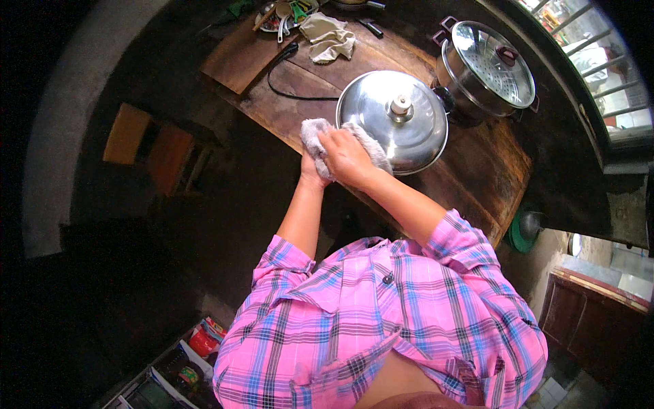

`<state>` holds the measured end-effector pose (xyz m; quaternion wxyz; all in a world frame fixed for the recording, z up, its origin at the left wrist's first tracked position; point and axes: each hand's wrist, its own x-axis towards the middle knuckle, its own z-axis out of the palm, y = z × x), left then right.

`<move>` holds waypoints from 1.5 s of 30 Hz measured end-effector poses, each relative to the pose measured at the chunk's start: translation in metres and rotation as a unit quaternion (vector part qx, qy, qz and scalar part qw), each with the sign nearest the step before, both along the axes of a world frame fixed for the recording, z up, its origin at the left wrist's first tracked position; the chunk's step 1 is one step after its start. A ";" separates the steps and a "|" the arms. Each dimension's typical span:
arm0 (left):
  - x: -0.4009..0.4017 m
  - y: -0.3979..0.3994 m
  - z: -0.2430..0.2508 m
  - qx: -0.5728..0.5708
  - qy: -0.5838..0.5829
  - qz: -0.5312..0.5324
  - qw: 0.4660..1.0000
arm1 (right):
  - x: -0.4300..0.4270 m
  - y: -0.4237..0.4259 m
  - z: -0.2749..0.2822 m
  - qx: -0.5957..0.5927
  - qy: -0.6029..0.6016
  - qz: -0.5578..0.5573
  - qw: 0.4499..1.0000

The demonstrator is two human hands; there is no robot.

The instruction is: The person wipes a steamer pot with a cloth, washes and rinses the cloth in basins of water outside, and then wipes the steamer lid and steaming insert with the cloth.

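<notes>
A light grey fluffy cloth (370, 144) is bunched around both hands at the near edge of the wooden table. My left hand (313, 166) is mostly wrapped in it, its fingers hidden by the folds. Over the cloth lies my right hand (347, 156), its fingers curled onto it beside the left hand. Just beyond them a round, shiny metal lid (375, 99) with a knob sits on a vessel whose body is largely hidden. Part of the cloth overlaps the lid's near left rim. A black cord (291, 95) runs leftward from beside the lid.
A steamer pot (460, 84) with a glass lid stands at the back right. A beige cloth (329, 41), a wooden board (245, 56), a knife handle (372, 28) and a bowl of utensils (263, 23) lie farther back. A wooden chair (171, 153) stands left; a barred window (598, 61) is right.
</notes>
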<state>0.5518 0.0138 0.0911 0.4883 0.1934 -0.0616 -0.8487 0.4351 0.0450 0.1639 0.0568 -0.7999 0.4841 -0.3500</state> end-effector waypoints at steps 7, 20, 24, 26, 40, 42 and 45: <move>0.013 -0.004 0.017 0.087 0.036 -0.082 0.992 | -0.028 0.064 -0.006 0.133 0.166 0.007 0.977; -0.047 0.002 0.030 -0.396 -0.753 0.070 0.521 | -0.125 -0.040 0.050 0.079 0.129 -0.292 0.944; -0.031 0.001 0.039 -0.311 -0.678 0.122 0.654 | -0.135 -0.040 0.045 0.086 0.071 -0.213 0.971; -0.028 0.001 0.053 -0.235 -0.564 0.130 0.781 | -0.134 -0.028 0.066 0.014 0.027 -0.211 0.977; -0.193 0.111 0.179 -0.456 -0.162 -0.224 0.846 | -0.188 0.174 0.166 -0.110 0.070 -0.275 0.952; -0.210 0.135 0.194 -0.497 -0.252 -0.287 0.779 | -0.210 0.189 0.159 -0.122 -0.006 -0.303 0.945; -0.232 0.138 0.195 -0.597 -0.347 -0.374 0.619 | -0.267 0.194 0.150 -0.137 -0.037 -0.378 0.915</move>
